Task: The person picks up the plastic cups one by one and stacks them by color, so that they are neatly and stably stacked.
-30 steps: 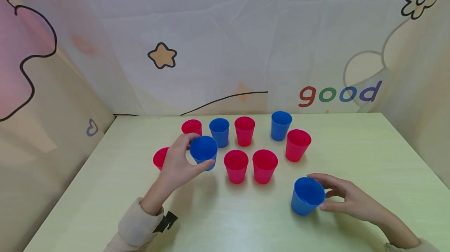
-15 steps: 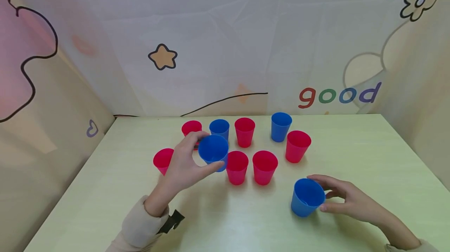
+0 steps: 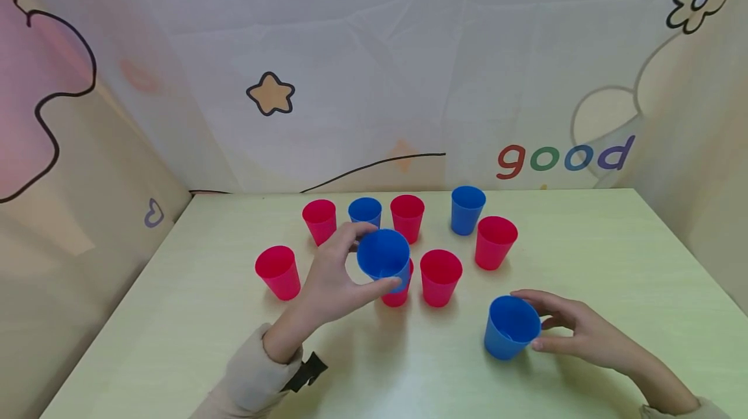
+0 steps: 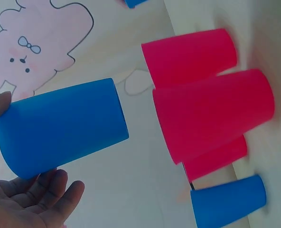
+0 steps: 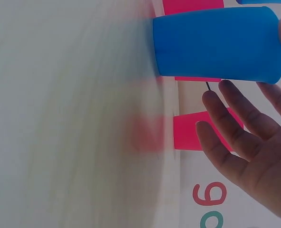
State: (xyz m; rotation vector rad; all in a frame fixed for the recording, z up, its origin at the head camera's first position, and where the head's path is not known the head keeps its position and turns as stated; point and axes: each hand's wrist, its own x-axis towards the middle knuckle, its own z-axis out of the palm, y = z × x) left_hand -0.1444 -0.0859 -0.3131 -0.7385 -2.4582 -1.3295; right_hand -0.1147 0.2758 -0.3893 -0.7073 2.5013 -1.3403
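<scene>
My left hand [image 3: 334,279] holds a blue plastic cup [image 3: 380,255] by its rim between thumb and fingers. The cup is upright and off the table, and it partly covers a red cup [image 3: 395,299] behind it. In the left wrist view the held cup [image 4: 62,128] appears sideways, with the lower fingers spread below it. At the front right, my right hand [image 3: 575,331] grips the rim of another blue cup [image 3: 501,340], which stands on the table. The right wrist view shows thumb and index finger at opposite sides of this cup [image 5: 216,45], the other fingers loosely extended.
Other red cups stand at the left [image 3: 279,276], back left [image 3: 320,221], back middle [image 3: 407,221], centre [image 3: 441,282] and right [image 3: 495,243]. Blue cups stand at the back [image 3: 365,208] and back right [image 3: 466,211]. A printed cloth [image 3: 362,94] hangs behind the table [image 3: 146,341].
My left hand has carried its blue cup to the right, uncovering the left red cups and passing in front of a centre red cup. The right hand and its cup have stayed put.
</scene>
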